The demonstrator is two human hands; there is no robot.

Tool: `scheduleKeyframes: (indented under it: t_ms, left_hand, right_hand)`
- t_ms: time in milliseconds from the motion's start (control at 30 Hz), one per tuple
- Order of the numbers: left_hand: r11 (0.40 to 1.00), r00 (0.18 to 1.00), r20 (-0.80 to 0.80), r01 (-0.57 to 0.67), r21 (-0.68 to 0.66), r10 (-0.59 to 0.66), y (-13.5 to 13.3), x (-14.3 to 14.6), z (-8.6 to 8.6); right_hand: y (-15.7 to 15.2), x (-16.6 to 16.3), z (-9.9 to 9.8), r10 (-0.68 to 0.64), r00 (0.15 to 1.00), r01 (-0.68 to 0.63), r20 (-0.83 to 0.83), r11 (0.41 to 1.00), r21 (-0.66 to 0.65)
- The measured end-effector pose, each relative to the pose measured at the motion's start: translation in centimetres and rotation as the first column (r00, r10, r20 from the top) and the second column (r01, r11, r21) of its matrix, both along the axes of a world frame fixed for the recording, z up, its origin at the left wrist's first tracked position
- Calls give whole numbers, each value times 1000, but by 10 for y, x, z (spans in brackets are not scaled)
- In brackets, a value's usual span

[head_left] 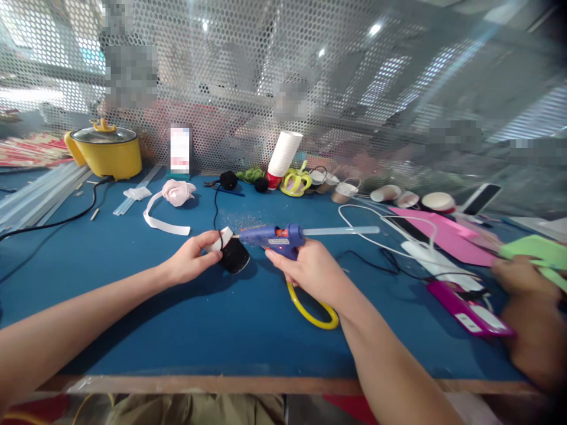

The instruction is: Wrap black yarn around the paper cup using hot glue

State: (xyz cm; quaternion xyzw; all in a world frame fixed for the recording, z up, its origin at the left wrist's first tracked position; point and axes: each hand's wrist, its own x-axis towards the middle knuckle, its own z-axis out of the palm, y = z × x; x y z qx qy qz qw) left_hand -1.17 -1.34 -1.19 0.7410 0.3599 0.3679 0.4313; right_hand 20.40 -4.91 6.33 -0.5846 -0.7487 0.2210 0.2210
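My left hand (199,257) is closed on a small cup (235,257), tilted on its side, with a black covering that looks like wound yarn and a white part at its upper end. A black strand runs from it up to a black yarn ball (228,179). My right hand (310,265) grips a blue hot glue gun (270,236), its nozzle pointing left at the cup's white part. A clear glue stick (341,231) sticks out of the gun's back. Below my right hand shows a yellow loop handle (325,323), probably of scissors.
A yellow electric pot (110,153), glue sticks (42,192) and a pale ribbon roll (177,193) stand left. Behind are stacked paper cups (286,154) and a phone (179,150). A purple power strip (469,313), pink sheets (447,236) and another person's hand (525,276) are right.
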Motion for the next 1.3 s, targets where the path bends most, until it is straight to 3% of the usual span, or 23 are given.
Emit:
scheduleKeyframes:
  t_ms: [333, 1300]
  left_hand:
    - [1000, 1000, 15, 25, 9, -25, -2, -1, 0]
    - [998, 999, 27, 46, 41, -47, -3, 1, 0]
  right_hand:
    - [-5, -2, 1, -5, 999, 2, -38, 997, -72]
    - [5, 6, -1, -19, 998, 14, -55, 997, -77]
